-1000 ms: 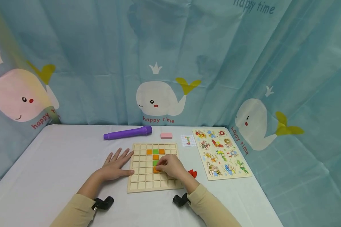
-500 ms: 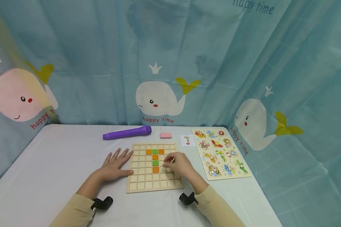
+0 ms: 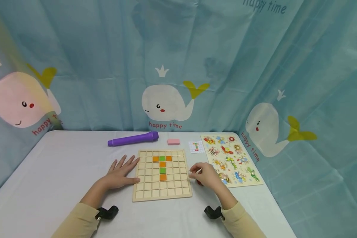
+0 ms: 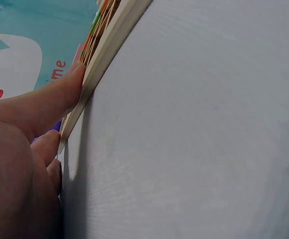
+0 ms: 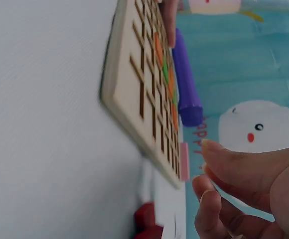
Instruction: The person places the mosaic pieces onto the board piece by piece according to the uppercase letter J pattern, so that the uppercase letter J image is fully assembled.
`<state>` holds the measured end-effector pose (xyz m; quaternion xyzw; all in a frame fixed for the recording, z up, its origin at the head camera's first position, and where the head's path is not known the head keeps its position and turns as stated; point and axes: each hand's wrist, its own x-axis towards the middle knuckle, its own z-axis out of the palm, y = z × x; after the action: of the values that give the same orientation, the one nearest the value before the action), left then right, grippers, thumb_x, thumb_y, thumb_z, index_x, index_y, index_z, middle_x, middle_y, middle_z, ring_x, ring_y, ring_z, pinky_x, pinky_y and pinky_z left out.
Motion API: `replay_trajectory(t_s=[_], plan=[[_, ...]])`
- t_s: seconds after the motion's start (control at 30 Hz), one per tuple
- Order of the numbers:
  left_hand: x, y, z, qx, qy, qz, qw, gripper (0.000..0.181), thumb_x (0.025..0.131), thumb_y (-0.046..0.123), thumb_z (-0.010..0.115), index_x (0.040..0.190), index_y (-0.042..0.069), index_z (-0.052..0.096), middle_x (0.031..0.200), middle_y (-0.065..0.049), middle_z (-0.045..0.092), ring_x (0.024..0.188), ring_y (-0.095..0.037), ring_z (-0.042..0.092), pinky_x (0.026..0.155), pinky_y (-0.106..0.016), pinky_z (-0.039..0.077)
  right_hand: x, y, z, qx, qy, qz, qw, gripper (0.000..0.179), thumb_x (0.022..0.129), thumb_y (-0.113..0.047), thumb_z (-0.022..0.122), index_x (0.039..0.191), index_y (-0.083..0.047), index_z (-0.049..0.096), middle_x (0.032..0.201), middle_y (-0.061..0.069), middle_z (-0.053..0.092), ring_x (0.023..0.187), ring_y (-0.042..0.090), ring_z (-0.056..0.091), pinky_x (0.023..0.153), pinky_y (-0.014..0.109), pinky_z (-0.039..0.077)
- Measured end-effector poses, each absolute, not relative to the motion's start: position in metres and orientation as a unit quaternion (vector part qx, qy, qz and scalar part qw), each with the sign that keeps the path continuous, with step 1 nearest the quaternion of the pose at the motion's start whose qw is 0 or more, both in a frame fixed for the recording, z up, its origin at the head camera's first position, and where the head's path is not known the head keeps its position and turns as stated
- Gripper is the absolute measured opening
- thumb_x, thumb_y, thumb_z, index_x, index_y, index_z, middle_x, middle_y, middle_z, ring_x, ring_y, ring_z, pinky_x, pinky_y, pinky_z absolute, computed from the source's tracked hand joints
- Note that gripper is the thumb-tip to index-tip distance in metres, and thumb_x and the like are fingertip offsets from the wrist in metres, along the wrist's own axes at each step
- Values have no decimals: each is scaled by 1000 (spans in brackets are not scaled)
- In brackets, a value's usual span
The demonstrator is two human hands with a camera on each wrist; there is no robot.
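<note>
A wooden grid board [image 3: 145, 186] lies on the white table. Several orange and green square tiles form a T in its cells, with an orange tile [image 3: 163, 177] at the foot of the stem. My left hand [image 3: 117, 177] is spread at the board's left edge, and its thumb [image 4: 65, 92] touches the rim in the left wrist view. Just off the right edge hovers my right hand [image 3: 206, 175], fingers loosely bent, nothing between thumb [image 5: 234, 164] and fingertips. Beneath it are red pieces [image 5: 147, 219], mostly hidden by the hand in the head view.
Behind the board lie a purple microphone-shaped stick [image 3: 133, 138], a pink block [image 3: 173, 141] and a small gridded card [image 3: 196, 147] with a coloured figure. An insect picture puzzle board [image 3: 233, 162] lies at the right. A whale-print curtain [image 3: 107, 82] closes off the back.
My right hand has left the orange tile at the foot of the stem and moved right, past the board's edge to above the red pieces. The left hand stays put.
</note>
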<state>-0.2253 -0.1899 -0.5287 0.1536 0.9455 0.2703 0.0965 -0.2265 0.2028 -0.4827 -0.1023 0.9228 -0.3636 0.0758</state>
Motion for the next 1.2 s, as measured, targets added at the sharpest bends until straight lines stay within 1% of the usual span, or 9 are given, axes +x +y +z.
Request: replay_trajectory(t_s=[0.13, 0.23, 0.5, 0.6, 0.73, 0.83, 0.97, 1.1, 1.2], plan=[[-225, -190, -528, 151, 946, 270, 96, 97, 86, 67, 64, 162, 19, 26, 169, -14, 15, 155, -45, -4, 119, -66, -11, -222, 218, -488, -80, 928, -355, 76, 17, 85, -20, 82, 98, -11, 75, 84, -4, 69, 65, 11, 63, 55, 27, 53], [-225, -190, -528, 151, 947, 268, 94, 97, 86, 68, 64, 162, 19, 26, 169, -14, 15, 155, -45, -4, 120, -66, -11, -218, 226, -490, -70, 930, -352, 71, 19, 83, -19, 85, 97, -11, 75, 84, -4, 70, 66, 11, 64, 58, 27, 53], [-223, -189, -525, 153, 946, 271, 94, 97, 87, 66, 64, 162, 18, 26, 169, -15, 15, 155, -46, -4, 119, -67, -11, -212, 239, -496, -38, 946, -314, 76, 28, 72, -16, 91, 94, -17, 73, 88, -3, 67, 73, 14, 56, 64, 29, 47], [-223, -189, -525, 150, 947, 268, 94, 97, 87, 67, 64, 162, 18, 26, 169, -15, 15, 155, -46, -4, 120, -66, -10, -213, 240, -496, -39, 946, -312, 76, 29, 71, -15, 92, 90, -16, 71, 82, -3, 64, 71, 15, 54, 63, 29, 44], [-223, -189, -525, 150, 947, 269, 94, 97, 87, 67, 64, 162, 18, 26, 169, -15, 15, 155, -45, -4, 120, -66, -10, -214, 239, -495, -40, 946, -313, 79, 31, 69, -19, 94, 79, -15, 65, 71, -2, 57, 66, 14, 50, 59, 27, 40], [-223, -189, -525, 151, 946, 270, 93, 97, 87, 67, 64, 162, 18, 26, 169, -14, 15, 155, -45, -4, 120, -66, -10, -215, 238, -491, -43, 944, -316, 81, 33, 69, -23, 94, 73, -16, 62, 66, -2, 54, 63, 14, 49, 57, 26, 38], [-224, -189, -525, 148, 947, 269, 98, 97, 87, 67, 64, 162, 19, 25, 169, -14, 15, 155, -45, -5, 120, -66, -11, -217, 233, -485, -65, 940, -322, 87, 32, 71, -25, 93, 71, -17, 63, 66, -3, 56, 63, 14, 49, 55, 26, 39], [-224, -189, -525, 145, 947, 266, 103, 98, 87, 69, 63, 162, 20, 24, 170, -13, 14, 155, -44, -6, 120, -66, -12, -221, 226, -479, -101, 936, -319, 105, 23, 74, -26, 91, 73, -19, 69, 67, -6, 62, 63, 12, 53, 55, 26, 43], [-223, -189, -525, 143, 947, 267, 105, 98, 87, 68, 63, 162, 20, 24, 170, -13, 14, 155, -43, -6, 120, -65, -12, -223, 218, -475, -111, 930, -329, 123, 13, 79, -23, 88, 78, -19, 76, 70, -5, 68, 65, 13, 60, 57, 27, 47]])
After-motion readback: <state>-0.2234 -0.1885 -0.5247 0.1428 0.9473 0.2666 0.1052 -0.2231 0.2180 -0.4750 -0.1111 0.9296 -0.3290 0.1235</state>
